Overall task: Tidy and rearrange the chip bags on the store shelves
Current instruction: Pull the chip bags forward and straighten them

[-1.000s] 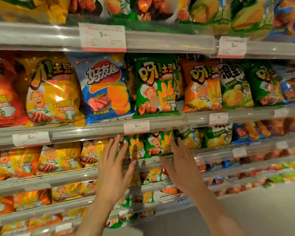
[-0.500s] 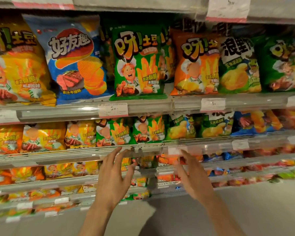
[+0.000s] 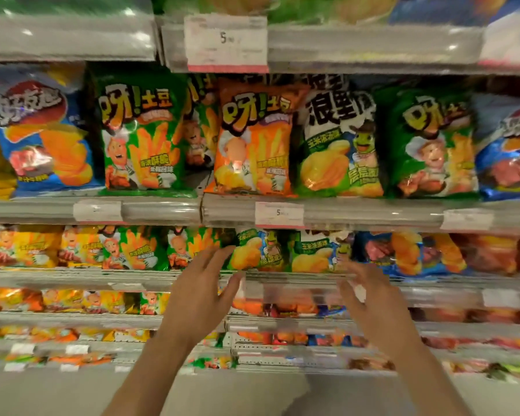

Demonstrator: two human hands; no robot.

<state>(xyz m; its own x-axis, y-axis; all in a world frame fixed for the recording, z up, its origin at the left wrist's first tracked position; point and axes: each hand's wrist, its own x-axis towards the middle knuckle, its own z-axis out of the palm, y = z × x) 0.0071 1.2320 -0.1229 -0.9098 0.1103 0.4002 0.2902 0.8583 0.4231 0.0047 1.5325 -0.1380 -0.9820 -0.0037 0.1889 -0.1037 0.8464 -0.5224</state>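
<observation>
Both hands are raised empty in the lower centre of the frame, in front of the shelf rail (image 3: 282, 279) below the second row of bags. The left hand (image 3: 197, 298) is held with fingers spread and straight; nothing is gripped. Its fingertips (image 3: 222, 253) overlap the lower edge of the small green fries bag (image 3: 189, 249) and the small corn-chip bag (image 3: 257, 250) beside it. Whether contact is made cannot be told from this view.

The right hand (image 3: 370, 301) is likewise spread and holds nothing. It is blurred by motion, and its fingertips lie level with the shelf rail, just below the second small corn-chip bag (image 3: 318, 253) and the small blue steak-flavour bag (image 3: 403, 253).

The governing relation: the two small corn-chip bags stand upright, long axis vertical, directly above and between the hands. The left hand is nearer the first, the right hand nearer the second. A short upward and forward reach is judged sufficient for either.

On the shelf above, in the middle of the frame, larger bags are ranged from left to right: a blue steak-flavour bag (image 3: 42, 136), a green fries bag (image 3: 140, 139), an orange fries bag (image 3: 254, 139), a large corn-chip bag (image 3: 339, 145) and a further green fries bag (image 3: 433, 145).

Limits of view: the tops of the small bags are hidden by the shelf edge (image 3: 357, 214) above them. The lower shelves are blurred and cannot be read. The bags at both frame edges are cut off.
</observation>
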